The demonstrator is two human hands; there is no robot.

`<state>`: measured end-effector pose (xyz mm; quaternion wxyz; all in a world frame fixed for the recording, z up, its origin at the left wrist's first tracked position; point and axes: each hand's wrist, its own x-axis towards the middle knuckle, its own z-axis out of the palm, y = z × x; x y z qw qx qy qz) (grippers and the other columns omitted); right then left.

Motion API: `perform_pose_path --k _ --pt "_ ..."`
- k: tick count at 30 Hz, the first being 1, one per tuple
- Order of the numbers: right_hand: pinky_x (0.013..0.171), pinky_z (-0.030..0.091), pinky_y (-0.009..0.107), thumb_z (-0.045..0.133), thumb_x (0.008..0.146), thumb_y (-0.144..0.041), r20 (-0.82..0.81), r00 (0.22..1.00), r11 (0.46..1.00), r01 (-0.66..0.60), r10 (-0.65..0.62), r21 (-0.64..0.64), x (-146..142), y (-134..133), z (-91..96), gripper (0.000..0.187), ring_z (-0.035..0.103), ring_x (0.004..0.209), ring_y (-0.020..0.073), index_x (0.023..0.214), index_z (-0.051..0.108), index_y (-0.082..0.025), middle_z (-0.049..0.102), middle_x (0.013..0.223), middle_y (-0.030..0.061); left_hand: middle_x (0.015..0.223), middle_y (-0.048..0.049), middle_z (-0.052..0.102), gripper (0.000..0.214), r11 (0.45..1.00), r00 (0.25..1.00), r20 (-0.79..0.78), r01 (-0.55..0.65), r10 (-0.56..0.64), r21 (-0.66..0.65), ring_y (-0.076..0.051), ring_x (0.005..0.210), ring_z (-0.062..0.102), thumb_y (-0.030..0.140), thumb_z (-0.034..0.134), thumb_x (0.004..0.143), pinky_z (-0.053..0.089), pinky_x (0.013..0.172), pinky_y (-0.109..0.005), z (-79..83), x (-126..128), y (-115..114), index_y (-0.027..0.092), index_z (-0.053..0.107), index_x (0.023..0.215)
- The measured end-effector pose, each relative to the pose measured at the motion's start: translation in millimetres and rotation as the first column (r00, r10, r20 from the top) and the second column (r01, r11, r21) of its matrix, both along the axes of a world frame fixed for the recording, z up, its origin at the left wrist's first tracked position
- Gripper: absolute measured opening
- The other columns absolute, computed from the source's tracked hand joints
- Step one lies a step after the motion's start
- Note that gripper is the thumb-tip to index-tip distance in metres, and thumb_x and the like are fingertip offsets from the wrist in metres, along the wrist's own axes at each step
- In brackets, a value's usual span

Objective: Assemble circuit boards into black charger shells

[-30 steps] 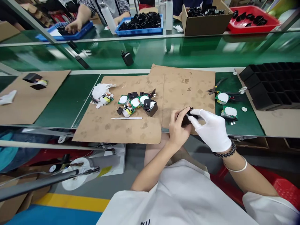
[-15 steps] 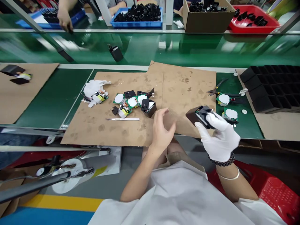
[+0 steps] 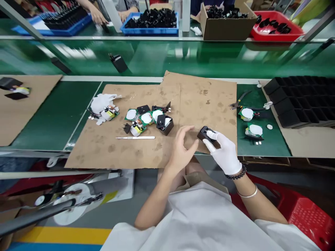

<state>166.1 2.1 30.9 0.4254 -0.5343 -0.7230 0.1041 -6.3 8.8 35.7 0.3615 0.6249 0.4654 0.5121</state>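
Observation:
My right hand (image 3: 224, 153), in a white glove, grips a small black charger housing (image 3: 205, 134) over the near edge of the brown cardboard sheet (image 3: 206, 97). My bare left hand (image 3: 181, 148) hovers just left of the housing with curled, parted fingers and holds nothing. To the left on the cardboard lies a cluster of green circuit boards with white round pads and black plug parts (image 3: 150, 118). A thin metal blade (image 3: 135, 137) lies in front of that cluster.
Two more circuit boards (image 3: 251, 122) and pliers (image 3: 238, 101) lie on the green mat at right, beside a black compartment tray (image 3: 303, 99). A white cloth with parts (image 3: 103, 104) sits at left. A black charger (image 3: 119, 63) rides the green conveyor. Other people's hands work at blue bins beyond.
My right hand brought the black housing down and left toward my left hand. My left hand let go of it a second ago, swung left, then came back beside it. The charger on the conveyor moved left.

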Motion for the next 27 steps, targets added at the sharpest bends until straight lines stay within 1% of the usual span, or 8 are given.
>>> perform_pose_path --k 2,4,7,10,13,19,22,27 --pt "0.093 0.065 0.039 0.067 0.090 -0.027 -0.059 0.998 0.996 -0.041 0.036 -0.077 5 1 -1.5 0.027 0.076 0.105 0.0259 0.117 0.070 -0.025 0.077 0.117 0.0083 0.138 -0.0112 0.060 0.052 0.994 0.994 -0.003 0.110 -0.110 -0.017 -0.023 0.133 0.057 0.016 0.066 0.086 0.045 0.115 -0.041 1.0 10 -2 0.023 0.053 0.135" --pt "0.101 0.061 0.040 0.067 0.090 -0.026 -0.135 0.985 0.977 -0.130 0.108 -0.168 13 -1 -0.7 0.039 0.072 0.115 0.0255 0.128 0.066 -0.024 0.073 0.128 0.0085 0.147 -0.0128 0.054 0.063 0.986 0.987 -0.001 0.163 -0.163 -0.016 -0.025 0.140 0.051 0.015 0.067 0.083 0.043 0.118 -0.042 1.9 21 -4 0.023 0.047 0.142" --pt "0.109 0.056 0.041 0.066 0.091 -0.024 -0.246 0.950 0.934 -0.255 0.194 -0.250 24 -7 2.2 0.050 0.067 0.125 0.0248 0.140 0.058 -0.024 0.067 0.139 0.0087 0.146 -0.0138 0.056 0.062 0.991 0.991 0.031 0.132 -0.132 -0.027 -0.026 0.139 0.053 0.021 0.072 0.083 0.044 0.117 -0.043 3.5 37 -7 0.022 0.049 0.141" --pt "0.106 0.058 0.040 0.065 0.090 -0.021 -0.249 0.953 0.938 -0.238 0.175 -0.253 28 -13 4.1 0.051 0.069 0.122 0.0244 0.140 0.059 -0.025 0.069 0.136 0.0079 0.137 -0.0122 0.064 0.053 0.999 0.998 0.042 0.048 -0.047 -0.022 -0.026 0.130 0.061 0.028 0.077 0.082 0.049 0.112 -0.043 4.7 47 -6 0.022 0.057 0.131" --pt "0.105 0.059 0.038 0.064 0.089 -0.017 -0.195 0.970 0.959 -0.188 0.147 -0.212 25 -16 4.8 0.050 0.071 0.118 0.0239 0.138 0.062 -0.025 0.070 0.134 0.0066 0.132 -0.0106 0.068 0.045 0.999 1.000 0.024 0.010 -0.011 0.032 -0.025 0.125 0.064 0.024 0.076 0.082 0.052 0.110 -0.042 3.4 50 -3 0.022 0.060 0.124" --pt "0.107 0.058 0.034 0.059 0.091 -0.008 -0.106 0.978 0.982 -0.184 0.180 -0.032 19 -15 5.7 0.049 0.067 0.124 0.0210 0.136 0.064 -0.026 0.067 0.138 0.0043 0.138 -0.0134 0.064 0.047 0.997 0.998 0.047 0.042 -0.045 0.062 -0.025 0.130 0.062 0.015 0.070 0.081 0.051 0.112 -0.041 -1.7 49 -1 0.020 0.056 0.125" --pt "0.106 0.059 0.033 0.061 0.090 -0.007 -0.067 0.984 0.987 -0.161 0.162 0.023 20 -15 4.4 0.053 0.068 0.124 0.0209 0.139 0.062 -0.027 0.067 0.138 0.0041 0.139 -0.0136 0.064 0.045 0.995 0.993 0.065 0.092 -0.094 0.021 -0.025 0.133 0.060 0.017 0.069 0.083 0.048 0.114 -0.041 -0.1 46 0 0.019 0.057 0.127" --pt "0.102 0.061 0.034 0.060 0.089 -0.007 0.042 0.990 0.987 -0.136 0.133 0.089 19 -14 2.4 0.059 0.068 0.122 0.0227 0.143 0.058 -0.030 0.066 0.139 0.0039 0.140 -0.0116 0.064 0.051 0.968 0.965 0.179 0.216 -0.192 -0.129 -0.025 0.133 0.059 0.025 0.077 0.083 0.046 0.116 -0.039 6.2 39 5 0.019 0.062 0.131"
